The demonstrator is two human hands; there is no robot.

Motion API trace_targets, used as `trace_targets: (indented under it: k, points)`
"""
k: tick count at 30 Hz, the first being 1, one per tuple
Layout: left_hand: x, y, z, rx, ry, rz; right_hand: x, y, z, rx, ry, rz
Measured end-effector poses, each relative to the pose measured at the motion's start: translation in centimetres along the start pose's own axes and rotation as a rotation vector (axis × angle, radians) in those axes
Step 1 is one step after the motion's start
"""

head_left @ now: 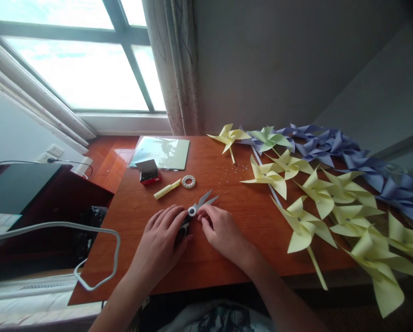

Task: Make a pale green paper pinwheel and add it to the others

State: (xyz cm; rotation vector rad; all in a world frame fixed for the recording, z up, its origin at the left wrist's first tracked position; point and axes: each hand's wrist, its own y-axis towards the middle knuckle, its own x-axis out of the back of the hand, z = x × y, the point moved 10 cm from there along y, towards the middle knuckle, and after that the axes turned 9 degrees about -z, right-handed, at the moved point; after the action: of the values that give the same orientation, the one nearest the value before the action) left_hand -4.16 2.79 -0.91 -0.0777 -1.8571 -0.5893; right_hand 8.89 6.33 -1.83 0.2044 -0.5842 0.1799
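Both hands rest on the wooden table (227,193), close together near its front edge, with a pair of scissors (196,210) lying between them. The left hand (160,242) lies palm down over the dark handles, its fingers curled loosely on top of them; whether the grip has really closed on the handles cannot be told, since the hand hides them. The right hand (220,228) sits just beside the white pivot of the scissors, its fingertips bunched together and touching or nearly touching that spot; if anything is pinched there, it is too small to make out. The blades are parted slightly and point away from the person, up and to the right. Farther back on the table lie a rolled strip of yellow paper (167,189), a small roll of tape (188,181) just beside it, and a small red and black box (148,172) near a pale green sheet (161,152). Along the right side the table is crowded with yellow paper pinwheels (303,226), with purple pinwheels (331,145) behind them toward the wall. Small white specks are scattered on the wood near the back pinwheels. A window (71,69) and curtain (174,69) stand behind the table
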Motion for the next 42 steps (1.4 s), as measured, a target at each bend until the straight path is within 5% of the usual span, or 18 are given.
trace_targets:
  k: [15, 19, 25, 32, 38, 42]
  points:
    - [1.9, 0.5, 8.2, 0.027, 0.178, 0.042, 2.0, 0.9, -1.7, 0.008, -0.102, -0.016]
    - [2.5, 1.2, 8.2, 0.031, 0.18, 0.031, 2.4, 1.3, -1.8, 0.01, -0.136, 0.009]
    - [5.4, 4.5, 7.3, 0.189, 0.356, -0.133, 3.8, 3.8, -1.3, 0.061, -0.188, -0.005]
    - [3.2, 8.5, 7.2, 0.264, 0.506, 0.056, 4.3, 6.5, -1.5, 0.096, -0.126, -0.07]
    - [2.0, 8.6, 8.0, 0.291, 0.503, 0.125, 4.6, 6.2, -3.0, 0.055, -0.095, -0.096]
    - [3.2, 8.7, 7.9, 0.324, 0.419, 0.031, 5.8, 6.2, -2.8, 0.061, -0.028, -0.153]
